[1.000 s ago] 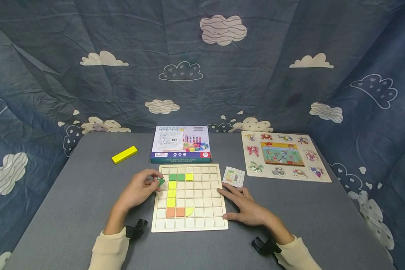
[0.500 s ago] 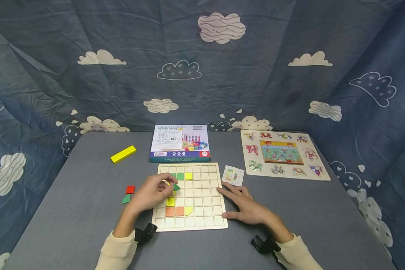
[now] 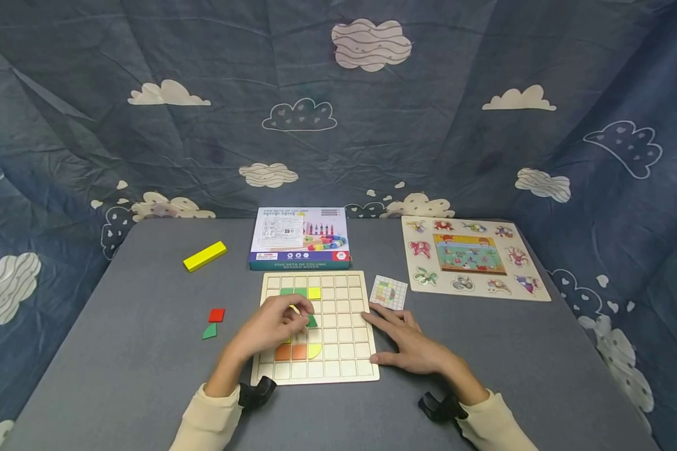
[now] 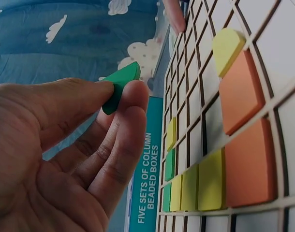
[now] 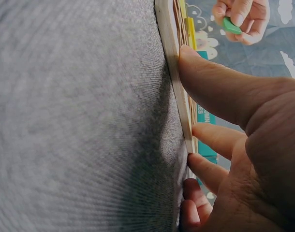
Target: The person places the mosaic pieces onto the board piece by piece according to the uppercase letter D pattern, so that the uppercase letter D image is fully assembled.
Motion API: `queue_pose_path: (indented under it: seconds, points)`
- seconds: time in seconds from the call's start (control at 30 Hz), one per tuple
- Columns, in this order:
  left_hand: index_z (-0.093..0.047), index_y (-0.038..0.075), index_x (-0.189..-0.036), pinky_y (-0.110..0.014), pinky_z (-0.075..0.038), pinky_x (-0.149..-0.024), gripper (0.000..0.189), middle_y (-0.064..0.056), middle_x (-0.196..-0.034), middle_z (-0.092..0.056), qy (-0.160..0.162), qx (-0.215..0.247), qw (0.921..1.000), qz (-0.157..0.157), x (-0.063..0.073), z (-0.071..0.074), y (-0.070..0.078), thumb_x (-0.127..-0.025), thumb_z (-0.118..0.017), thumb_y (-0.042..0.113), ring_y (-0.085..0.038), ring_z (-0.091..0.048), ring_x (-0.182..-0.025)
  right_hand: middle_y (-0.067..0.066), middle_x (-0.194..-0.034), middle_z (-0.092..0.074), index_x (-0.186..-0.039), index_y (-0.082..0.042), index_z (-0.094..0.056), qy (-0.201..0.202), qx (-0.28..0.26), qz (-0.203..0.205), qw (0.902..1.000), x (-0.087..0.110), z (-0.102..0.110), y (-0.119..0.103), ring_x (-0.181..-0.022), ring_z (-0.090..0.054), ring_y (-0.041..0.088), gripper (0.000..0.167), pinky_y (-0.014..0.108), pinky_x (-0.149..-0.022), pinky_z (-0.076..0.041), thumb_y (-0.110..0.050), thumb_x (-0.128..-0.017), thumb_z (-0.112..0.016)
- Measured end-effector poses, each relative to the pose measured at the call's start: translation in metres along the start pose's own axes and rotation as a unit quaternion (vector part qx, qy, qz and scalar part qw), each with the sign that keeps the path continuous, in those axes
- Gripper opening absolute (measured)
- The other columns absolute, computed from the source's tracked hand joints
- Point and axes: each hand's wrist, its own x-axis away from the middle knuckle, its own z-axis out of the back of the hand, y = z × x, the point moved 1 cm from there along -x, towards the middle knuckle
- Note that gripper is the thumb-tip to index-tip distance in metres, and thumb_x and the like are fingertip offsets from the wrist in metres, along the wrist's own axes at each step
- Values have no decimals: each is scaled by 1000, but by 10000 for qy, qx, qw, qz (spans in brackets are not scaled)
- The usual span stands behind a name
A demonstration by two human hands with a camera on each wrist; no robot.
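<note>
My left hand (image 3: 276, 326) holds a small green tile (image 4: 122, 84) between thumb and fingertips, above the wooden grid board (image 3: 346, 369). The tile has a pointed corner; the fingers cover part of it. On the board lie yellow and green square tiles, two orange square tiles (image 4: 242, 92) and a yellow rounded tile (image 3: 314, 351). In the head view the left hand hides some of these. My right hand (image 3: 409, 344) rests at the board's right edge, fingers spread and touching the rim. A small pattern card (image 3: 388, 292) lies just beyond its fingertips.
Left of the board lie a red square tile (image 3: 217, 315) and a green tile (image 3: 210, 331). A yellow bar (image 3: 205, 256) is further back. Behind the board sits a printed box (image 3: 299, 238). An animal puzzle board (image 3: 423, 282) lies at the back right.
My left hand has carried the green tile rightward, from the board's left edge to over its middle. This uncovers the red and green tiles on the table. The right hand stays put.
</note>
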Motion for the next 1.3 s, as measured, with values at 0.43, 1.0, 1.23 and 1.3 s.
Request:
queue_pose_path:
  seconds: [0.43,1.0,1.23,1.3]
  points:
    - [-68,6,-99,-24,-50,-70,6,1,-83,-63,66,-258,9995,-169,-8,-11,4,-93,-66,5,-9,-56,-73,12,-166,-22,-155,-18,-38,27,43,3,10000,-1,-1,1,-129,-30,35,78,58,-99,-31,-42,-90,-73]
    - [-66,8,-83,-24,-51,-67,10,0,-76,-67,-149,-226,9994,231,-13,-23,5,-87,-73,2,-8,-62,-69,11,-166,-21,-155,-19,-37,2,43,-23,10000,-1,-1,1,-126,-32,33,78,55,-98,-31,-43,-90,-73]
    - [-69,5,-83,-24,-52,-62,7,-1,-72,-68,-72,-416,9985,343,-19,-33,7,-86,-73,0,-8,-63,-65,10,-166,-21,-156,-20,-37,34,45,27,10000,-1,0,2,-126,-32,33,78,58,-99,-31,-42,-90,-73]
    - [-70,5,-81,-24,-51,-62,8,0,-71,-67,12,-630,9976,284,-20,-35,6,-85,-74,0,-7,-61,-64,11,-166,-20,-156,-19,-37,37,43,38,10000,0,0,1,-126,-32,33,78,58,-99,-31,-42,-90,-73]
